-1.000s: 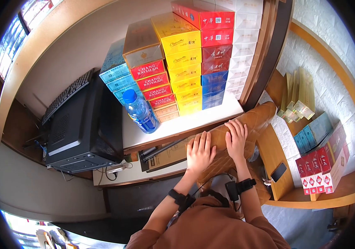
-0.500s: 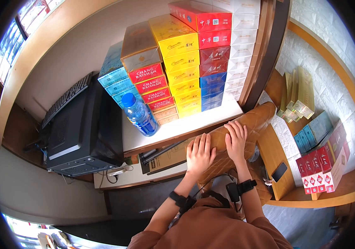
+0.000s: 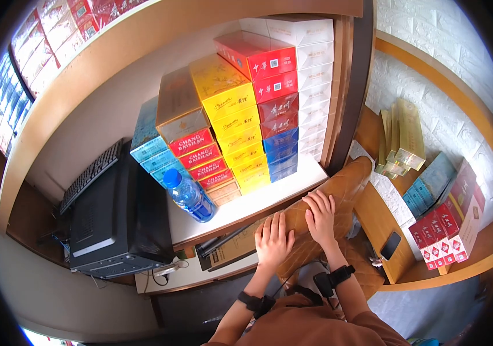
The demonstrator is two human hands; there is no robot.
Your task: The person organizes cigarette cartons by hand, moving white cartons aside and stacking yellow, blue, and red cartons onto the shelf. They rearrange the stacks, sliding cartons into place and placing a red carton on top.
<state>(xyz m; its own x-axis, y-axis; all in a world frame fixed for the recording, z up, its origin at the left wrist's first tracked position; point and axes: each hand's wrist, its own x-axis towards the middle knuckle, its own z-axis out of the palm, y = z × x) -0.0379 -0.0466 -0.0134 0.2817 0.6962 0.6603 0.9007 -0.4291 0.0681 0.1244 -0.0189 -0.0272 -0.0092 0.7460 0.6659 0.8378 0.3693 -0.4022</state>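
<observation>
left hand (image 3: 273, 238) flat on chair back (image 3: 339, 187) | right hand (image 3: 319, 214) flat beside it

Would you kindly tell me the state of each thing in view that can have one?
Left hand: open, fingers flat on the quilted brown cushion.
Right hand: open, flat on the same cushion.
Water bottle: upright, cap on.
Phone: lying flat, screen dark.
Cartons: closed, stacked in columns.

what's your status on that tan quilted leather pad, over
Left hand and right hand open, flat on tan quilted leather pad. Nothing over the pad. Blue plastic water bottle upright on white shelf, apart from both hands.
</observation>
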